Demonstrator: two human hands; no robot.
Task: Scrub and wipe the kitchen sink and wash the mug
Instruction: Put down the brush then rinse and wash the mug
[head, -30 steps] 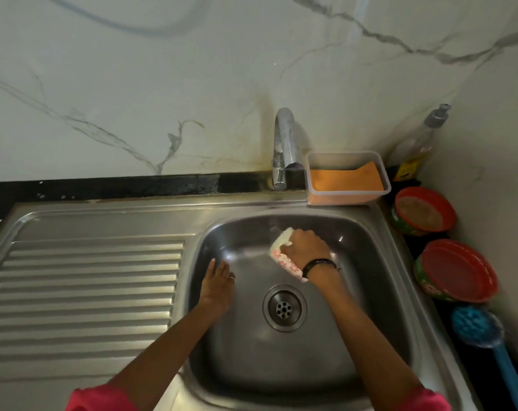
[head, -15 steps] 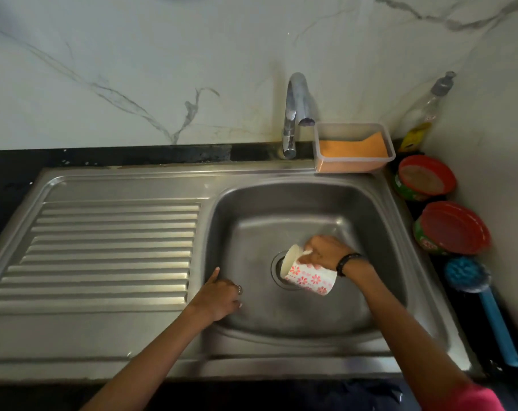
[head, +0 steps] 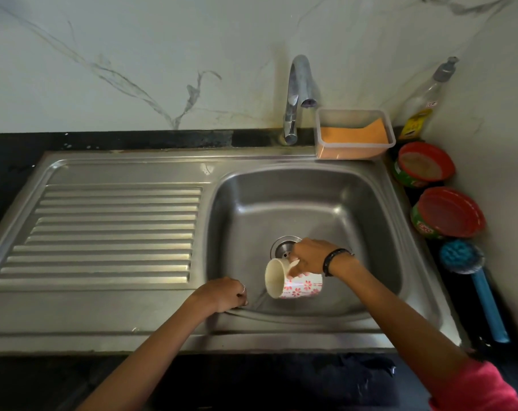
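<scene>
Right hand (head: 309, 258) gripped mug (head: 293, 281) lying sideways, mouth toward closed, empty left hand (head: 222, 293), lower centre of sink (head: 370, 215)

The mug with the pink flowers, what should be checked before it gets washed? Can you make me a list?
1. Mug held firmly: ok. The right hand grips it from above, tipped on its side over the sink basin.
2. Mug empty: ok, as far as its open mouth shows.
3. Left hand clear of the mug: ok. It rests on the sink's front rim, apart from the mug.
4. Water running from the tap: not ok. No stream shows.
5. Scrubbing tool ready: not ok. The blue brush lies on the counter to the right; neither hand holds one.
6. Drain unblocked: cannot tell, the hand and mug partly hide it.
</scene>
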